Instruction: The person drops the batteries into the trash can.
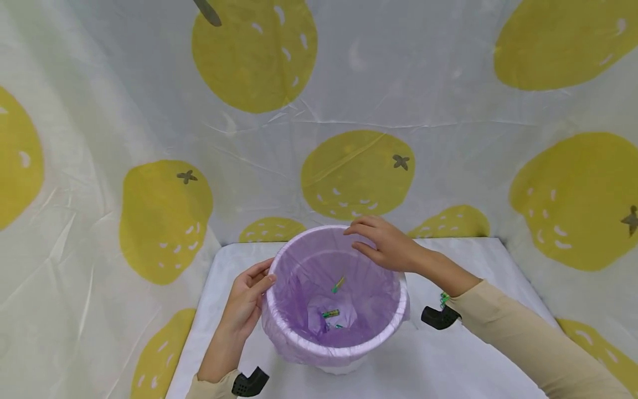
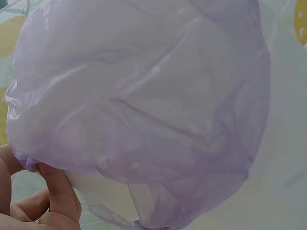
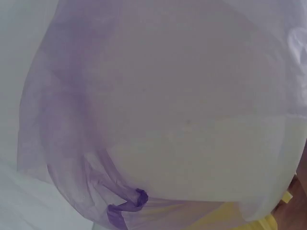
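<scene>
A white trash bin (image 1: 344, 367) stands on the table, lined with a thin purple bag (image 1: 309, 260) folded over its rim. My left hand (image 1: 245, 296) grips the left rim, thumb on top and fingers against the outside; in the left wrist view, those fingers (image 2: 60, 194) are at the bag's edge. My right hand (image 1: 386, 244) reaches over the far right rim, fingers loosely bent above the opening, nothing visible in them. Inside lie a small green-and-yellow cylinder like a battery (image 1: 338, 285), a similar one (image 1: 330, 313) lower down and a green bit (image 1: 339, 326).
Small green things (image 1: 444, 299) lie on the white table (image 1: 448, 354), partly hidden by my right sleeve (image 1: 523, 332). A black wrist mount (image 1: 441, 317) sits by that sleeve, another (image 1: 251, 382) by the left. Sheeting with yellow fruit prints (image 1: 358, 174) encloses the table's back and sides.
</scene>
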Available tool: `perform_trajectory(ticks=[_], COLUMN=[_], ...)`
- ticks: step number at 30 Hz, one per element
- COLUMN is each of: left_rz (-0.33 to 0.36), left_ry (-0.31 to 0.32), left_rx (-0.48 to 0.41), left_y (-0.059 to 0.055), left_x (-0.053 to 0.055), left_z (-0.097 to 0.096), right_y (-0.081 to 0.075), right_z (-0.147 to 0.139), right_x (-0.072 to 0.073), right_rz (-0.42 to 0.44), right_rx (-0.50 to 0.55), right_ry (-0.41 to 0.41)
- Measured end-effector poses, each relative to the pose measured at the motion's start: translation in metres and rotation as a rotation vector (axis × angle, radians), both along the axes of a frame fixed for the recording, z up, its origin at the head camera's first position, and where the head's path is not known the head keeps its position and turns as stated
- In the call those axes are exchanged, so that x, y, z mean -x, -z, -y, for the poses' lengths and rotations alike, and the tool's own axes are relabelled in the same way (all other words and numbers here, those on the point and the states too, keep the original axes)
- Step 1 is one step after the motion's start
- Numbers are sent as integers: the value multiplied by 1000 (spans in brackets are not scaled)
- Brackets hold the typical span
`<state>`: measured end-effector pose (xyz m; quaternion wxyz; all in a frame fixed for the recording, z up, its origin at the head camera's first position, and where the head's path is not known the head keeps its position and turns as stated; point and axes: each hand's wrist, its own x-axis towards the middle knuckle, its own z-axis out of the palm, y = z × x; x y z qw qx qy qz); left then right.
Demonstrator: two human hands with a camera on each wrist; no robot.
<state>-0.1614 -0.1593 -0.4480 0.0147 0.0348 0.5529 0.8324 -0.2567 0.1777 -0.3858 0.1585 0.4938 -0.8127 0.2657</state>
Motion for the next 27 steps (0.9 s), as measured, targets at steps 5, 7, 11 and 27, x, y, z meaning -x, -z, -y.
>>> perform_trajectory(ticks=[5,7,11,27], left_rz=[-5,-3,-2,2], left_ry=[15,14,11,29], left_rx=[0,-2,-1,-4], left_y=[0,0,0,-1], left_x=[0,0,0,-1], left_z=[-1,-1,0,1], right_y=[0,1,2,2], right_z=[-10,-13,-20,-61], right_x=[1,1,2,-8], right_rz=[-1,-5,4,80], right_rx=[-3,5,19,10], right_ry=[19,24,32,182])
